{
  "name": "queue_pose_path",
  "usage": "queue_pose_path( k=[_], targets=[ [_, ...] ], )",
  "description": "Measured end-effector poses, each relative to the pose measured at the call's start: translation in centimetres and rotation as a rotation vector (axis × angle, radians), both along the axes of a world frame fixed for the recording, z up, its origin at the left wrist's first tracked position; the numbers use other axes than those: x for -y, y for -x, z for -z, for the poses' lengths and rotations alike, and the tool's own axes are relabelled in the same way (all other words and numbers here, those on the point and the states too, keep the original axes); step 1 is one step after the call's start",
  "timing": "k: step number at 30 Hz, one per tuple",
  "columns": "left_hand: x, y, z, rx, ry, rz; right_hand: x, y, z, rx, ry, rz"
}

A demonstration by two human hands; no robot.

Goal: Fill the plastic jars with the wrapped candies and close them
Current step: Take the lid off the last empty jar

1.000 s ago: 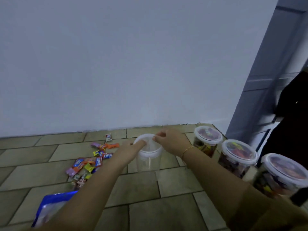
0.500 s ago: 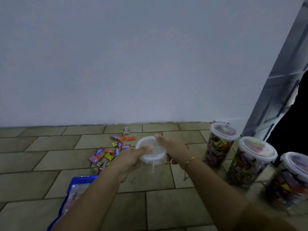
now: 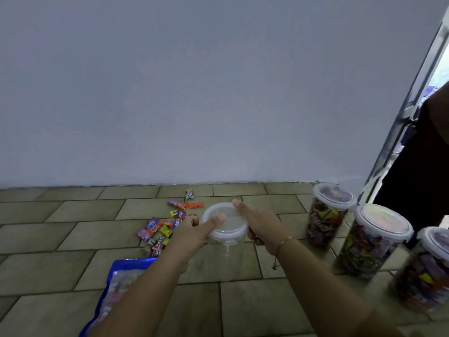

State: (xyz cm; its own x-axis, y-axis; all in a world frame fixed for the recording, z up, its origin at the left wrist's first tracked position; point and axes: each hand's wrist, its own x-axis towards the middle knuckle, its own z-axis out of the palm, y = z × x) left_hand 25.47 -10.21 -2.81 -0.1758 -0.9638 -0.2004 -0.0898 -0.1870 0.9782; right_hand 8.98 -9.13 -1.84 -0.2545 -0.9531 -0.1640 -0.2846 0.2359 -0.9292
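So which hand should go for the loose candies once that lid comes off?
Probably the left hand: the candies lie on the floor just beside it, on its side of the jar. The right hand grips the lid from the far side and would have to cross over.

bare floor tiles (image 3: 243,307) lie open in front of the lidded empty jar (image 3: 224,229). left of the jar, scattered wrapped candies (image 3: 165,227) and a blue bag (image 3: 116,283) crowd the floor. right of it, three filled jars (image 3: 371,242) stand in a row. behind it, the wall (image 3: 194,93) closes off the floor.
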Motion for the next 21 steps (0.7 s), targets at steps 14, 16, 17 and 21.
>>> queue_pose_path(
  k=[14, 16, 17, 21],
  targets=[
    [-0.6, 0.1, 0.2, 0.016, 0.305, -0.168, -0.7, 0.1, -3.3, 0.138, 0.149, 0.013],
    [-1.1, 0.1, 0.0, 0.018, 0.391, -0.225, -1.3, 0.4, -3.7, 0.190, 0.199, -0.003],
    [-1.5, 0.2, -0.2, 0.013, 0.446, -0.248, -1.6, 0.6, -3.8, 0.235, 0.221, -0.010],
    [-3.4, 0.8, -0.9, 0.016, 0.676, -0.285, -3.0, 1.9, -4.6, 0.392, 0.261, -0.051]
  ],
)
